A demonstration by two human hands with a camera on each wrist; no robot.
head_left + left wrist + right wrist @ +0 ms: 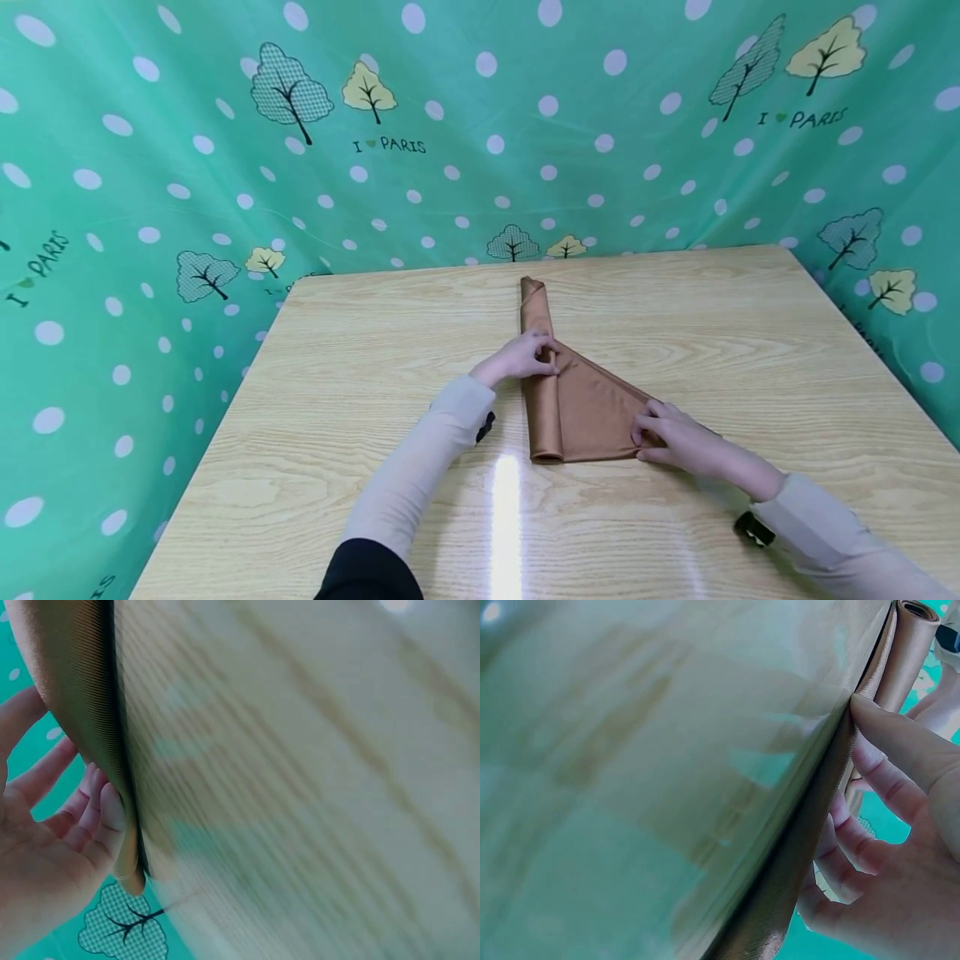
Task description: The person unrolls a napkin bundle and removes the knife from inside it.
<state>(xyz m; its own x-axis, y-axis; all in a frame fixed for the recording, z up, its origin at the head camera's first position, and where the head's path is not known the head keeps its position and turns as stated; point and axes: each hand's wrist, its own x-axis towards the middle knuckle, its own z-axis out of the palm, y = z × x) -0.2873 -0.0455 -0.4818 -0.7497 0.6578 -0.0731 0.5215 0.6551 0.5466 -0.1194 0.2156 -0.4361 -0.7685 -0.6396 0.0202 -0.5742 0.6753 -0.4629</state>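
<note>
A brown satin-like cloth lies on the table, its left part wound into a long roll and its right part a flat, slanting flap. My left hand reaches across the middle of the roll, fingers curled over it with the tips at its right side. In the left wrist view, those fingers lie against the fabric. At the flap's right end, my right hand pinches the cloth edge between thumb and fingers. The right wrist view shows the thumb on the layered edge, the roll's open end beyond.
The wood-grain table extends around the cloth, with a bright light reflection near the front. A green curtain with white dots and printed trees hangs behind the table and along its sides. Dark straps circle both wrists.
</note>
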